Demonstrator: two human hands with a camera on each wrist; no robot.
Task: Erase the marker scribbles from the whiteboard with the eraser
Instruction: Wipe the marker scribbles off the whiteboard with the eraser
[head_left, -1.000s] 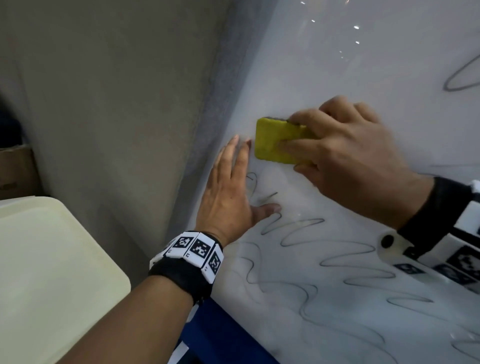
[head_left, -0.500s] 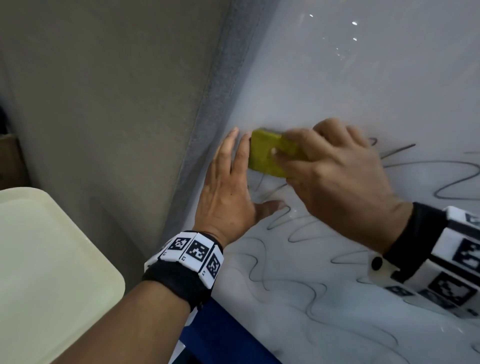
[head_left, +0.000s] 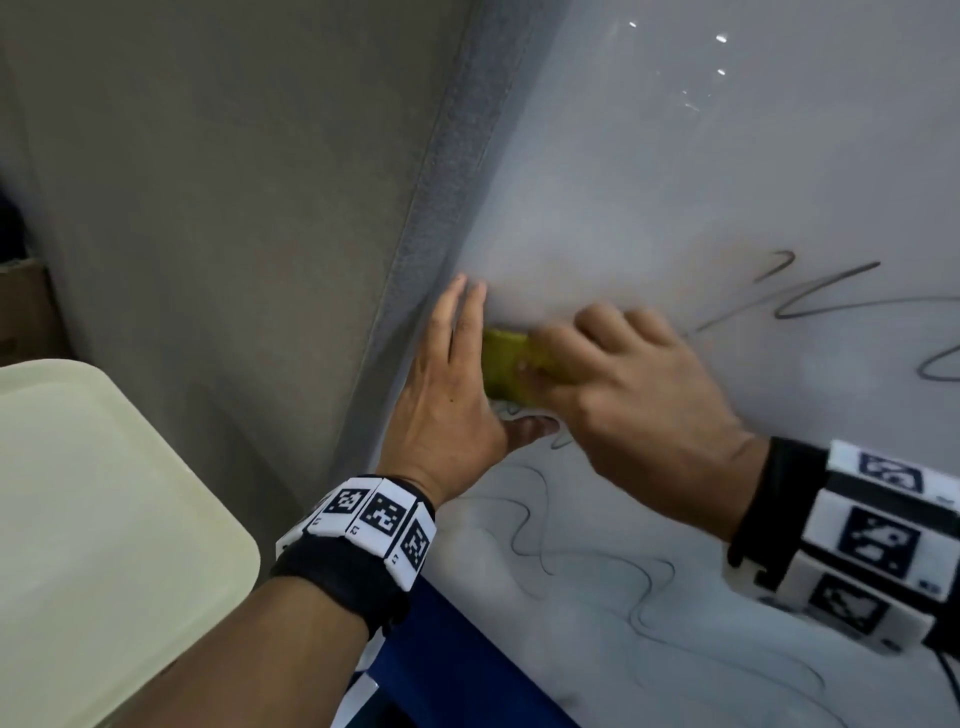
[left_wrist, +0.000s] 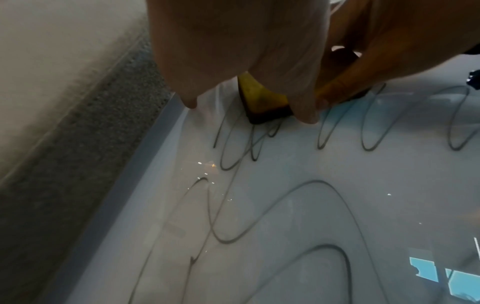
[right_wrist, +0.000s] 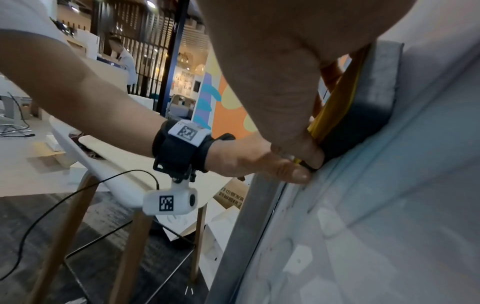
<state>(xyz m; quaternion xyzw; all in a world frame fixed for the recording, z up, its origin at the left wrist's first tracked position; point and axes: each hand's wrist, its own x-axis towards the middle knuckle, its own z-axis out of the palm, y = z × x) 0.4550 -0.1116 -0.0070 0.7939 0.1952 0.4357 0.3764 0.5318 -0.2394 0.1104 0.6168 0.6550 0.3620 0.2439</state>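
The whiteboard (head_left: 675, 182) stands upright and carries thin black marker scribbles (head_left: 587, 561) low down, with more at the right (head_left: 810, 301). My right hand (head_left: 623, 395) grips the yellow eraser (head_left: 506, 371) and presses its dark felt side to the board near the left edge. It is blurred with motion. My left hand (head_left: 447, 395) lies flat on the board, fingers straight, right beside the eraser. In the left wrist view the eraser (left_wrist: 262, 100) sits just above looping lines (left_wrist: 324, 205). The right wrist view shows the eraser (right_wrist: 363, 115) edge-on against the board.
A grey frame strip (head_left: 441, 218) borders the board's left side, against a beige wall (head_left: 234, 182). A cream tabletop (head_left: 104, 519) lies at lower left, with a blue panel (head_left: 457, 665) under the board. A wooden-legged stool (right_wrist: 124, 236) and a cable stand behind my arms.
My right hand has dragged the eraser down the board and leftward, from above my left fingertips to beside that hand. The left hand stays flat in place.
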